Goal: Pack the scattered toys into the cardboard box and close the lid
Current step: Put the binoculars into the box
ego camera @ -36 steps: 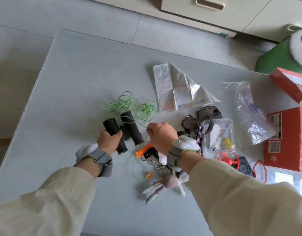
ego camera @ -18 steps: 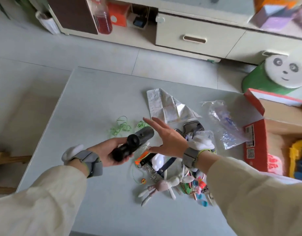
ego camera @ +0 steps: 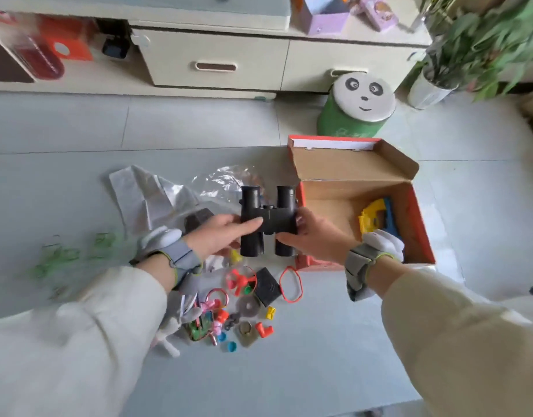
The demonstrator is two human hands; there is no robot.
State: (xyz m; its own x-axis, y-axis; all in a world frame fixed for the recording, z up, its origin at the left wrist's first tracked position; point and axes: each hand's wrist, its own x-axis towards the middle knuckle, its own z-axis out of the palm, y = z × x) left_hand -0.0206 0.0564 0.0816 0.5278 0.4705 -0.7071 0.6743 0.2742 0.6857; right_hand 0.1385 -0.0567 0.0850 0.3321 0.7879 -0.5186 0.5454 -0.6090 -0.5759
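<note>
Black toy binoculars (ego camera: 268, 219) hang above the table, just left of the red cardboard box (ego camera: 415, 236). My left hand (ego camera: 220, 236) holds their left barrel, with fingers laid across the bridge. My right hand (ego camera: 314, 236) grips the right barrel from the side. The box stands open, its lid (ego camera: 349, 162) tipped back, with a yellow and blue toy (ego camera: 376, 219) inside. Small toys lie below my hands: a red propeller (ego camera: 239, 281), a black square piece (ego camera: 266, 285), a red rubber band (ego camera: 290, 284) and several coloured bits (ego camera: 226, 323).
Crumpled paper (ego camera: 144, 194) and a clear plastic bag (ego camera: 226, 183) lie at the back of the grey table (ego camera: 63, 191). Green string (ego camera: 75, 254) lies at the left. A panda-faced green stool (ego camera: 361, 106) stands on the floor behind the box, with a cabinet beyond.
The binoculars went from my left hand alone to both hands and moved right, up to the box. My right hand, spread open before, now grips them. The view swung right.
</note>
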